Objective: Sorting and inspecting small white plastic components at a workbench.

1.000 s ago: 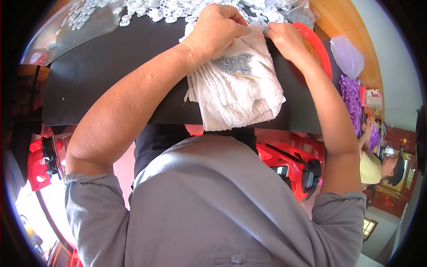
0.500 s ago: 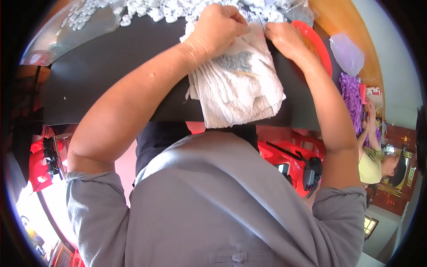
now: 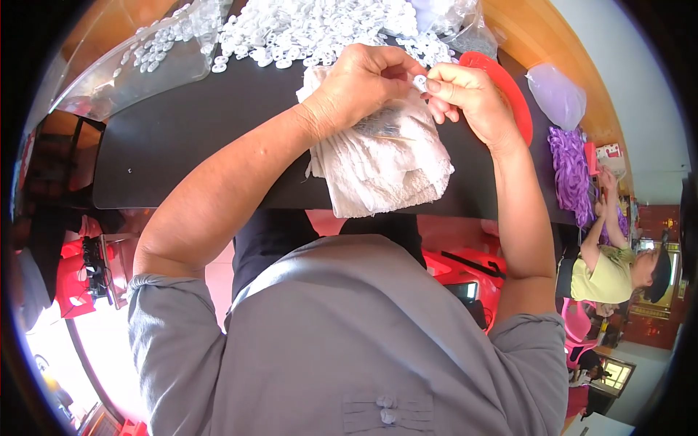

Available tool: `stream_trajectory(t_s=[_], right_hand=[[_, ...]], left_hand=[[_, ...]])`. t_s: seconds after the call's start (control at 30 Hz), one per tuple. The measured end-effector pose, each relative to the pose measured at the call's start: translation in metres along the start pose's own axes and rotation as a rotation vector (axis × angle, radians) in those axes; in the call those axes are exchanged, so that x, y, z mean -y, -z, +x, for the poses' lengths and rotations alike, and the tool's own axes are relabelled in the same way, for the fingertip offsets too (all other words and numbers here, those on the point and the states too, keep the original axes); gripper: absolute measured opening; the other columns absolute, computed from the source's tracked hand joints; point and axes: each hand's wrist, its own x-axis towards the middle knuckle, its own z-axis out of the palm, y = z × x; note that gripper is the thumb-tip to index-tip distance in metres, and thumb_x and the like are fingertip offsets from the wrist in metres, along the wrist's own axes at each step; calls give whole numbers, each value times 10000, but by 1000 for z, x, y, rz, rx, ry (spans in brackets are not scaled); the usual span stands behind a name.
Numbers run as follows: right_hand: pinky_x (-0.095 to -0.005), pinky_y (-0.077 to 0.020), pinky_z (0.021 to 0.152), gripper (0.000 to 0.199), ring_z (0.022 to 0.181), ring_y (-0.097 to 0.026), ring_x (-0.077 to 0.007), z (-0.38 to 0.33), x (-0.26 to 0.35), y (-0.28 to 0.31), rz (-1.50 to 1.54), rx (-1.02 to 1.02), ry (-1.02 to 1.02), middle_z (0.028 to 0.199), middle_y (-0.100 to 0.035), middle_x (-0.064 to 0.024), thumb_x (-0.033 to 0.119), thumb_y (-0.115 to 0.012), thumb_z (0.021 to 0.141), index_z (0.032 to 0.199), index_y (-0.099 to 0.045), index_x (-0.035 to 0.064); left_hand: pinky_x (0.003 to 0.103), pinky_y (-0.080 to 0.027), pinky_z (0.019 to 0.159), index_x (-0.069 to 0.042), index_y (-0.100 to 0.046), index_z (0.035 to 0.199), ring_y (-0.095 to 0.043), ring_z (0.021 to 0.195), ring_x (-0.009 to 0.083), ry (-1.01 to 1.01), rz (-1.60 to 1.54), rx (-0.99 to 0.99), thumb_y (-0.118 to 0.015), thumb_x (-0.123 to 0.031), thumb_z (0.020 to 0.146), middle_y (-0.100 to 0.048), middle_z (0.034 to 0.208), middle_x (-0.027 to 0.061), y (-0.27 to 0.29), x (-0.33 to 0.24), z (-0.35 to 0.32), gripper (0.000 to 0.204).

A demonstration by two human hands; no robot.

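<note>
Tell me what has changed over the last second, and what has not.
The left hand and right hand have come together above the white cloth, fingertips meeting on a small white piece; a second ago they lay apart on the cloth's upper edge. The cloth, the heap of small white pieces and the red tray stayed where they were on the black table.

The person wears a grey short-sleeved shirt (image 3: 349, 341) of plain, smooth cloth, with two small knotted cloth buttons (image 3: 383, 408) set one above the other on a stitched band at its front. The sleeves (image 3: 171, 312) end above the elbows, leaving both forearms bare, and neither hand wears a ring, a watch or a glove.
</note>
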Motion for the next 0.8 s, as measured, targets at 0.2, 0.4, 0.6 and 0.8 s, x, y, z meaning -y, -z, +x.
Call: stream_trajectory(t_s=[0.2,0.4,0.6,0.8], right_hand=[[-204,-338,536,239,579,-491,-82,-10,1,-7,102,-54,39,642,-503,-3,203,-559,957,840,-596,-3],[-213,-344,530,255,560,-471,-85,-16,0,-9,86,-67,79,638,-494,-5,199,-568,953,819,-602,-15],[-210,-343,507,229,540,-468,-77,-15,-4,-15,176,-104,83,614,-494,0,175,-596,933,833,-617,-29],[-196,-279,465,230,490,-424,-45,-9,-2,-28,293,-137,118,568,-491,30,203,-628,903,763,-627,20]], left_hand=[[246,-495,668,-19,-678,1025,-552,670,93,-176,65,-30,-713,-15,754,-592,729,19,-4,8,-2,273],[267,-504,663,-28,-675,1020,-569,665,117,-248,111,8,-740,-26,748,-597,729,45,-7,4,-6,279],[281,-502,643,-18,-660,958,-593,655,156,-339,171,-13,-726,-31,759,-611,734,78,-8,0,-8,210],[300,-502,616,-18,-653,885,-614,647,173,-290,206,-52,-743,-45,740,-620,724,90,-5,-3,-13,173]])
